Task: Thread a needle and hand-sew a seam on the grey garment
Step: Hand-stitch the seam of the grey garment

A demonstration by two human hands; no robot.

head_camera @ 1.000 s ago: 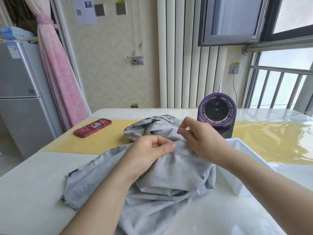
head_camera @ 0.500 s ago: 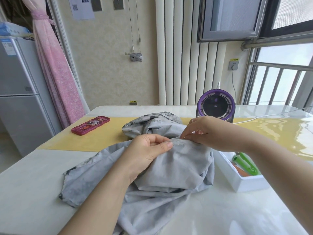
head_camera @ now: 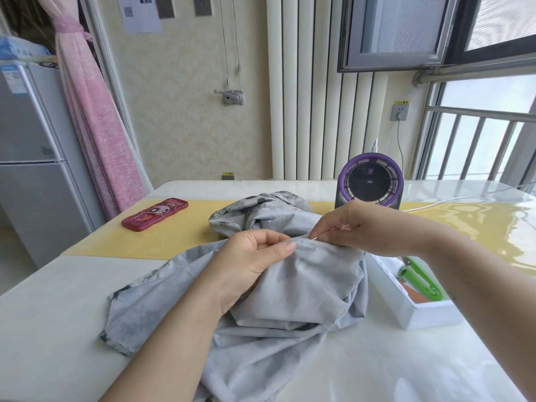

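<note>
Grey garment (head_camera: 304, 285) bunched on tabletop (head_camera: 58, 314). Left hand (head_camera: 255, 256) pinches raised fold. Right hand (head_camera: 356, 227) pinches needle (head_camera: 316, 238) at fold edge, near left thumb. Risks: needle slips, pricks thumb; fold shifts, stitch wanders.

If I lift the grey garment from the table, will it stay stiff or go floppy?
Probably floppy: the grey garment lies in soft folds and bunches where the left hand grips it. It looks thin, so likely light.
</note>
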